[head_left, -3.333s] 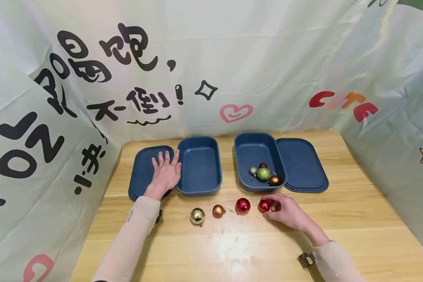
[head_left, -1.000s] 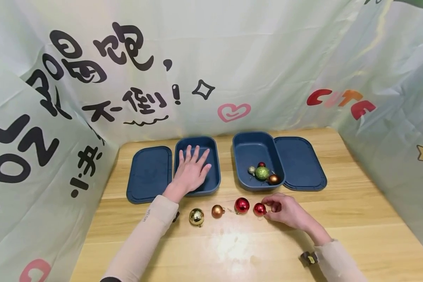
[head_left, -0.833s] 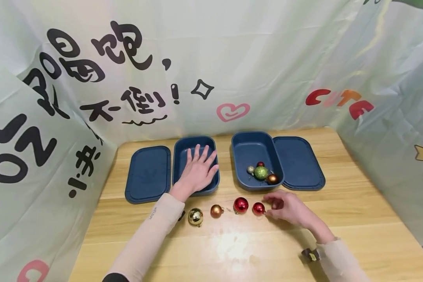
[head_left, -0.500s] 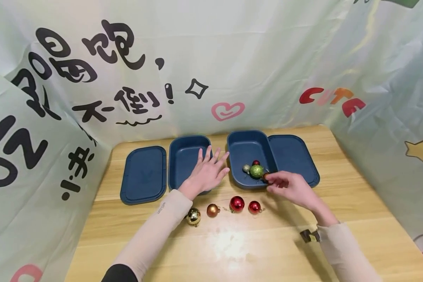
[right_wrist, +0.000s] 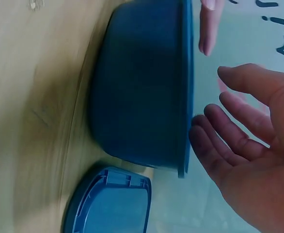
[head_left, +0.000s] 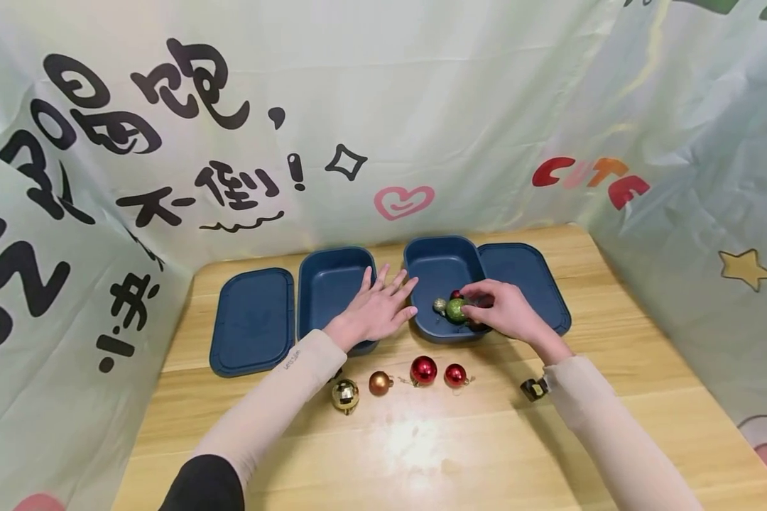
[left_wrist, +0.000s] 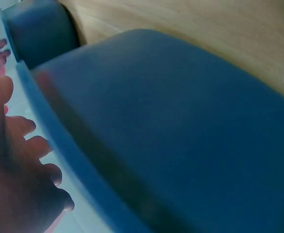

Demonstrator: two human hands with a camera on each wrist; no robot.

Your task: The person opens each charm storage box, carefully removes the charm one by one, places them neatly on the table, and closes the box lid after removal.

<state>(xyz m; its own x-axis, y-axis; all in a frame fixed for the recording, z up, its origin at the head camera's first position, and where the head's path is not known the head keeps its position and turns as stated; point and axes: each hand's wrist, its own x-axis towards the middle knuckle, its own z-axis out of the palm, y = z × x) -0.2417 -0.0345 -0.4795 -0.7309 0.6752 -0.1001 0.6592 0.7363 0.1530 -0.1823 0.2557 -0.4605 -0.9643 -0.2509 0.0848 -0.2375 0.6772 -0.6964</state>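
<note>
Green bauble below right hand

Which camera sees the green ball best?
The head view: it looks down into the right blue box, so the green ball shows beside the right hand. Neither wrist view shows the ball.

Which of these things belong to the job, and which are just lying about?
Probably the job: green bauble near right hand, right box, left box near left hand, four baubles in front.

Seemingly just about: left lid, right lid, printed cloth.
</note>
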